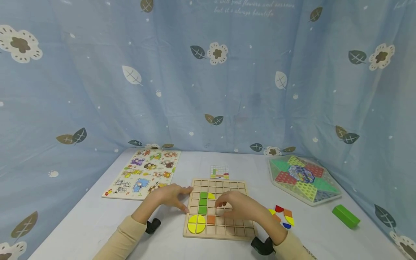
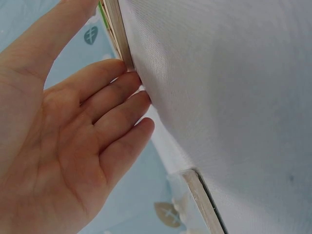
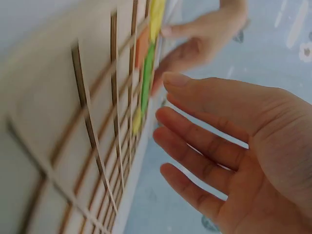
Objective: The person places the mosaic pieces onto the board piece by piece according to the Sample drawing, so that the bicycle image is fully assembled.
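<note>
A wooden grid board (image 1: 227, 236) lies flat in the middle of the table. My left hand (image 1: 170, 197) is at its left edge, thumb and fingers spread; in the left wrist view, the fingertips touch the board's side (image 2: 119, 36). Over the board's centre hovers my right hand (image 1: 238, 207), fingers loosely bent and apart, with nothing between them in the right wrist view. In the grid sit a yellow circle made of quarter pieces (image 1: 194, 228), three green squares (image 1: 203, 210) in a column, a yellow quarter piece (image 1: 211, 196) and an orange square (image 1: 211, 219).
Behind the board lies a small pattern card (image 1: 219, 167). Several loose coloured pieces, including a red one (image 1: 278, 209), lie right of the board. An animal puzzle (image 1: 128, 195) is at left. A hexagonal box (image 1: 307, 187) and a green block (image 1: 346, 216) are at right.
</note>
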Demonstrator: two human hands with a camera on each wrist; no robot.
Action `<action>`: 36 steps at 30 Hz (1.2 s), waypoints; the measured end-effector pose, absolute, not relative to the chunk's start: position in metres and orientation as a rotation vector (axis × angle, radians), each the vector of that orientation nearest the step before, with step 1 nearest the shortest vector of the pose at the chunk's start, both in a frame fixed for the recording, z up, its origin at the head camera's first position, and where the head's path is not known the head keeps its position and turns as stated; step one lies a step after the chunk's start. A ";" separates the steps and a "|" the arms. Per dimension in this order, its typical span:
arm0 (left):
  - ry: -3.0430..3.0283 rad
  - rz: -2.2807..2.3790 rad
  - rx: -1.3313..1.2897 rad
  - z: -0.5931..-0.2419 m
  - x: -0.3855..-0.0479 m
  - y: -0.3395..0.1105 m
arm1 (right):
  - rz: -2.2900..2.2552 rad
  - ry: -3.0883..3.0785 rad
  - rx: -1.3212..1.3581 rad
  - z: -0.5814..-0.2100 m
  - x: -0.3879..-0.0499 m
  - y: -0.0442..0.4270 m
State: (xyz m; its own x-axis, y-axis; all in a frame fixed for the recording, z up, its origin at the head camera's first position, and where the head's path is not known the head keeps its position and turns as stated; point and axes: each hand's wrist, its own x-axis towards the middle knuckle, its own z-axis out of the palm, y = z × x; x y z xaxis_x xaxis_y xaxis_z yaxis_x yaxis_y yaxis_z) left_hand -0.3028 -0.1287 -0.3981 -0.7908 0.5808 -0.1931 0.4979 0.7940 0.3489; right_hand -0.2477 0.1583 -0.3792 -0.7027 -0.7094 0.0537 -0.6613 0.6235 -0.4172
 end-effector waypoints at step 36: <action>2.699 0.399 0.809 -0.393 -0.299 -0.128 | -0.728 2.762 -0.930 -0.393 -0.239 0.305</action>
State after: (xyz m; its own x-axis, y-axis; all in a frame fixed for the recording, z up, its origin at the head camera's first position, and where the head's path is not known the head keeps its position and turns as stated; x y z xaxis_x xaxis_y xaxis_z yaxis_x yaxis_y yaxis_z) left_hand -0.2990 -0.1280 -0.3934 -0.7983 0.5687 -0.1984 0.4869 0.8032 0.3433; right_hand -0.2392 0.3053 -0.3927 -0.7998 -0.5999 0.0228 -0.5331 0.6923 -0.4863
